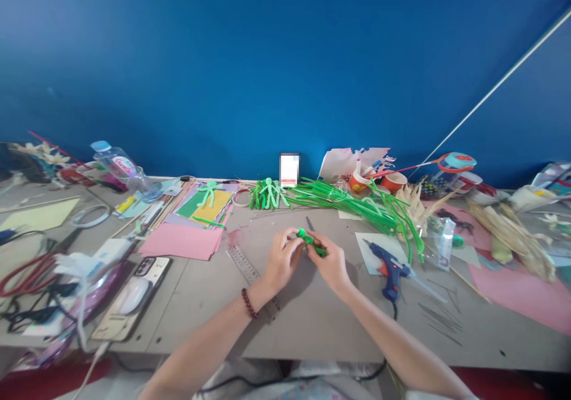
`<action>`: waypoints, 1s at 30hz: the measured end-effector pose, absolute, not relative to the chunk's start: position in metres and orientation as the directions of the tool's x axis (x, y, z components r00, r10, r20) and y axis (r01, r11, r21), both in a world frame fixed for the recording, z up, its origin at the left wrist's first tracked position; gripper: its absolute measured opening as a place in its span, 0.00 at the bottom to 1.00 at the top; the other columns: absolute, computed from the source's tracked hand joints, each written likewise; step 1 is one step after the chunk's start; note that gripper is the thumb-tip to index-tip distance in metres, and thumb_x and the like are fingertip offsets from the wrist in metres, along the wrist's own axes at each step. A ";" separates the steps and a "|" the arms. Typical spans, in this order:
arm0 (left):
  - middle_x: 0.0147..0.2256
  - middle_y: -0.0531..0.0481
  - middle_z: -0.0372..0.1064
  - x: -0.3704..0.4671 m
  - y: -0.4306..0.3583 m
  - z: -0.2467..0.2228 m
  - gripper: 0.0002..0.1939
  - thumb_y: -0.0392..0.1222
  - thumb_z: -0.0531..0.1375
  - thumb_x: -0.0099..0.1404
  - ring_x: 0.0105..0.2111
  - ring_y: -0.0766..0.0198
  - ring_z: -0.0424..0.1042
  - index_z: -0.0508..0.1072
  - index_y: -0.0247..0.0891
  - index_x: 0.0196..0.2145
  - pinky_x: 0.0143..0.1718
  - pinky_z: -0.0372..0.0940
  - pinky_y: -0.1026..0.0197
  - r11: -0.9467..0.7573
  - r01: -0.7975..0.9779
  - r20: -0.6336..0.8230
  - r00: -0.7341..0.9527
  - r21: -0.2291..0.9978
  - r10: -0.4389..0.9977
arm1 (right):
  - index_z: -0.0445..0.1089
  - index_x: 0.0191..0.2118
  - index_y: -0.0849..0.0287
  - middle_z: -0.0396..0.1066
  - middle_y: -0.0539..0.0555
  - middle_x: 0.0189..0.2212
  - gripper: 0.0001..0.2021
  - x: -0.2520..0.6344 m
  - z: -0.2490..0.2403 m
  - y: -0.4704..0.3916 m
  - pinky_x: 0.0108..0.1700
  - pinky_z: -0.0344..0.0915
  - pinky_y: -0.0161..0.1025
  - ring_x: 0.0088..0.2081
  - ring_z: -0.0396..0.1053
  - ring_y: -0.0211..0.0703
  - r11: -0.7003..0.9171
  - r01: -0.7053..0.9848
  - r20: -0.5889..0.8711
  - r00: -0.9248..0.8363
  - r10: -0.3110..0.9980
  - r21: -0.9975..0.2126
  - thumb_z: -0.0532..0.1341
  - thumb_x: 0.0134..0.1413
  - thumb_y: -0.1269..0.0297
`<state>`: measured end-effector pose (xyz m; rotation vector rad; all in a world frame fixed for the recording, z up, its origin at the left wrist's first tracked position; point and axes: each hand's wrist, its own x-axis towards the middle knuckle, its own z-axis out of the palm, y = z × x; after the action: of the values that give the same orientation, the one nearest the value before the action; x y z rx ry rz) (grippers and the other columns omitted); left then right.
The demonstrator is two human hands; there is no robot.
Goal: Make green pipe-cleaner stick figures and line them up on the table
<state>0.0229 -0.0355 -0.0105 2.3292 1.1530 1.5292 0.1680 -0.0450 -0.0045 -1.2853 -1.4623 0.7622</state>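
Note:
Over the middle of the table, a bright green pipe cleaner (307, 239), bent into a small coiled, figure-like shape, is between my hands. My left hand (282, 258), with a dark bead bracelet on the wrist, pinches its upper left part. The lower right end is gripped by the fingers of my right hand (329, 263). Beneath my left hand lies a clear ruler (241, 263), partly hidden by the arm. Behind the hands stand several green pipe cleaner figures (270, 193) beside a bundle of long green pipe cleaners (352, 204).
A blue glue gun (391, 269) lies right of my right arm, near thin dark wires (441, 323). On the left are pink paper (181, 241), a phone (134, 299) and a plastic bottle (122, 165). A small screen (289, 169) leans against the blue wall.

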 end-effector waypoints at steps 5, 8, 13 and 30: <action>0.46 0.42 0.62 0.024 -0.035 -0.009 0.09 0.31 0.53 0.64 0.47 0.59 0.64 0.67 0.39 0.42 0.43 0.66 0.56 -0.699 0.503 0.711 0.212 0.508 0.670 | 0.73 0.45 0.58 0.75 0.56 0.35 0.15 0.171 -0.006 -0.046 0.37 0.70 0.39 0.33 0.73 0.44 0.381 0.526 0.444 -0.007 0.896 -0.760 0.57 0.52 0.68; 0.47 0.42 0.61 0.022 -0.035 -0.006 0.08 0.32 0.53 0.65 0.48 0.59 0.64 0.68 0.39 0.41 0.45 0.65 0.56 -0.672 0.466 0.659 0.223 0.576 0.718 | 0.73 0.46 0.58 0.75 0.57 0.33 0.15 0.172 -0.007 -0.045 0.36 0.70 0.38 0.32 0.73 0.43 0.413 0.529 0.459 -0.049 0.887 -0.741 0.57 0.54 0.67; 0.47 0.41 0.62 0.021 -0.034 0.000 0.07 0.32 0.53 0.64 0.50 0.59 0.64 0.68 0.38 0.39 0.50 0.63 0.55 -0.638 0.405 0.587 0.259 0.655 0.767 | 0.74 0.44 0.58 0.75 0.57 0.34 0.13 0.172 -0.009 -0.044 0.35 0.70 0.38 0.33 0.73 0.44 0.395 0.526 0.444 -0.036 0.895 -0.753 0.57 0.54 0.67; 0.51 0.43 0.62 0.027 -0.036 -0.004 0.07 0.38 0.58 0.62 0.53 0.56 0.63 0.72 0.40 0.39 0.54 0.62 0.50 -0.603 0.401 0.613 0.122 0.689 0.781 | 0.72 0.47 0.55 0.73 0.55 0.38 0.16 0.181 -0.011 -0.039 0.39 0.70 0.40 0.37 0.73 0.44 0.444 0.514 0.472 -0.085 0.878 -0.734 0.56 0.54 0.71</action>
<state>0.0271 -0.0361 -0.0035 2.0517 1.1483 1.4771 0.1807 -0.0387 -0.0110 -1.2021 -1.7435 0.4783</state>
